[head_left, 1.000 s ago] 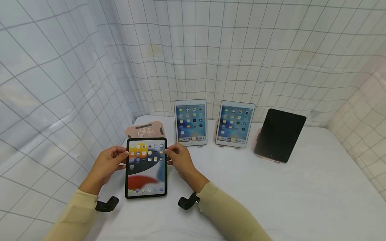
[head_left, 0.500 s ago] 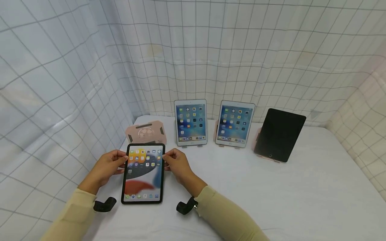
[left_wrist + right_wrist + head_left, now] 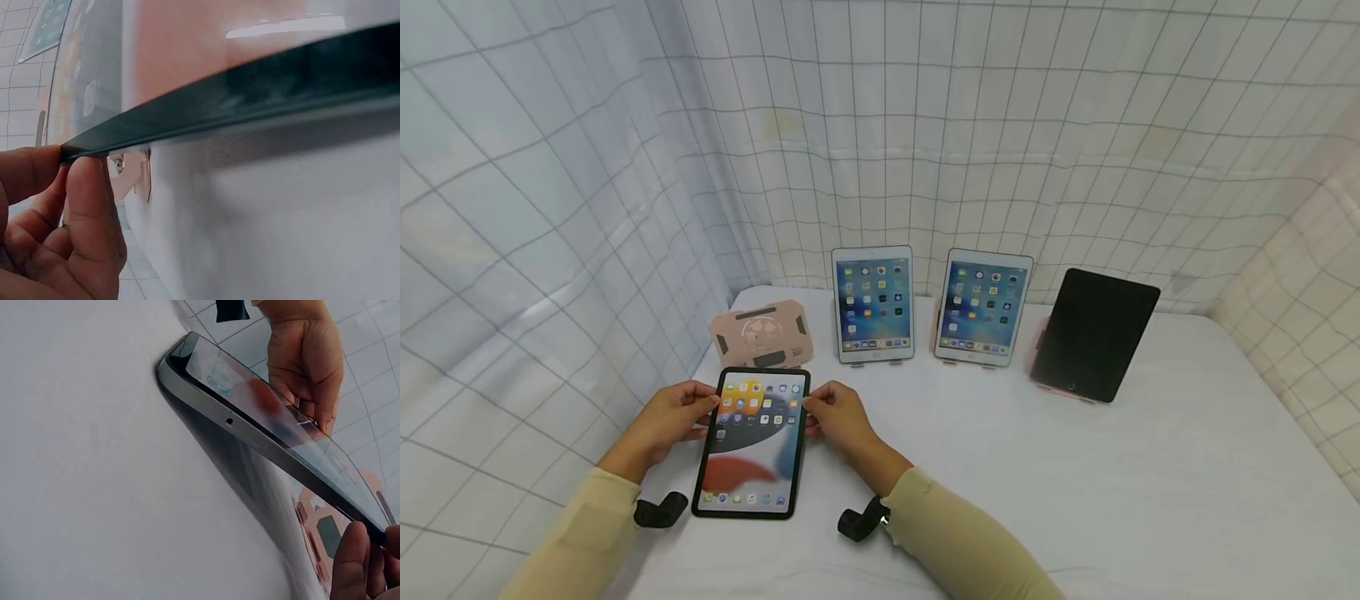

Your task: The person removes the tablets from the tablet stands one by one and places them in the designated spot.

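A black-framed tablet (image 3: 751, 446) with a colourful home screen is held tilted at the left of the table, its upper end raised. My left hand (image 3: 672, 418) pinches its left edge near the top between thumb and fingers. On the opposite edge my right hand (image 3: 841, 417) pinches it in the same way. Just behind the tablet stands a pink tablet stand (image 3: 763, 335) with nothing on it. In the right wrist view the tablet's lower end (image 3: 187, 381) is close to the white cloth; whether it touches I cannot tell.
Two white tablets, one in the middle (image 3: 874, 304) and one to its right (image 3: 983, 308), lean on stands at the back. A dark-screened black tablet (image 3: 1096, 335) leans on a stand farther right. Gridded curtains (image 3: 985, 125) enclose the white-covered table (image 3: 1000, 467).
Both hands have brought the tablet down and toward me, away from the pink stand, and its lower end has swung slightly left. More of the stand now shows.
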The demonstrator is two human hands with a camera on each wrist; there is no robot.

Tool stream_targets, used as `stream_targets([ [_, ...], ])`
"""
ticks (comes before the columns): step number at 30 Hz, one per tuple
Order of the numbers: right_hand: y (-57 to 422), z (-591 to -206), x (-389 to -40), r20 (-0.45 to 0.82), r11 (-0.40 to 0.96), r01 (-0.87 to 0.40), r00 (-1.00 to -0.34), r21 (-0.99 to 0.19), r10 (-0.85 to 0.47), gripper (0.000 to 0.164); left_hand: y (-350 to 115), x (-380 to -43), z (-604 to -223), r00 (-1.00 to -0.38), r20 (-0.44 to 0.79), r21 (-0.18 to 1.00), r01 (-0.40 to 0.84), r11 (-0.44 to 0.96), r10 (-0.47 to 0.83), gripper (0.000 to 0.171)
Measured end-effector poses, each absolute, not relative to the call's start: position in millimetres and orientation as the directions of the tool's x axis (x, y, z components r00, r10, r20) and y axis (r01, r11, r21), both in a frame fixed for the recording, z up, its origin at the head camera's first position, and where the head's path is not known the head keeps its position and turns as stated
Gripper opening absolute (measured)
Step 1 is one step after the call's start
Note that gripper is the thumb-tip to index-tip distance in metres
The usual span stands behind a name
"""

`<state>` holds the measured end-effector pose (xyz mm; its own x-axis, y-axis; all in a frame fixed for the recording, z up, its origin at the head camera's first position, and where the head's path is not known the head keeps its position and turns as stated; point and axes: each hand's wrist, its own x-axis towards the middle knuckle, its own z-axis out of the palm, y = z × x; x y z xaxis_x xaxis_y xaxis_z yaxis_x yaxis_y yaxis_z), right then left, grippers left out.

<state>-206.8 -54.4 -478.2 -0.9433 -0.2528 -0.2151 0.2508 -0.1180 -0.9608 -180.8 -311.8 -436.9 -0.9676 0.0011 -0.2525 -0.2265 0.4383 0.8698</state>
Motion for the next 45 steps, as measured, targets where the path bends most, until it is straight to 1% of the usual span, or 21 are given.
stream_targets([
  [7, -52, -477, -200, -0.217, -0.022, 0.231, -0.940, -0.973, -0.263, 0.006, -315, -182, -439, -0.939, -0.343, 0.838, -0.294, 0.460, 0.023, 0.030],
  [11, -51, -477, -199, -0.232, 0.018, 0.236, -0.931, -0.972, -0.281, 0.006, -317, -183, -441, -0.926, -0.375, 0.825, -0.310, 0.472, 0.047, 0.030],
  [19, -49, -478, -198, -0.242, 0.113, 0.217, -0.923, -0.969, -0.300, 0.007, -317, -182, -441, -0.918, -0.389, 0.809, -0.303, 0.505, 0.074, 0.028],
  [24, -50, -482, -201, -0.250, 0.179, 0.203, -0.920, -0.963, -0.303, 0.007, -316, -183, -443, -0.915, -0.399, 0.789, -0.310, 0.530, 0.060, 0.028],
  [32, -55, -483, -201, -0.207, 0.311, 0.110, -0.931, -0.944, -0.302, 0.008, -321, -189, -451, -0.901, -0.434, 0.755, -0.357, 0.551, 0.012, 0.030],
  [35, -55, -483, -201, -0.197, 0.333, 0.088, -0.930, -0.939, -0.310, 0.006, -321, -190, -453, -0.898, -0.439, 0.755, -0.362, 0.546, 0.011, 0.029],
  [41, -52, -483, -201, -0.210, 0.363, 0.082, -0.921, -0.928, -0.328, 0.002, -317, -188, -454, -0.898, -0.439, 0.751, -0.356, 0.556, 0.018, 0.028],
  [45, -49, -481, -202, -0.217, 0.378, 0.085, -0.922, -0.922, -0.321, 0.012, -313, -189, -452, -0.906, -0.422, 0.741, -0.345, 0.576, 0.001, 0.026],
])
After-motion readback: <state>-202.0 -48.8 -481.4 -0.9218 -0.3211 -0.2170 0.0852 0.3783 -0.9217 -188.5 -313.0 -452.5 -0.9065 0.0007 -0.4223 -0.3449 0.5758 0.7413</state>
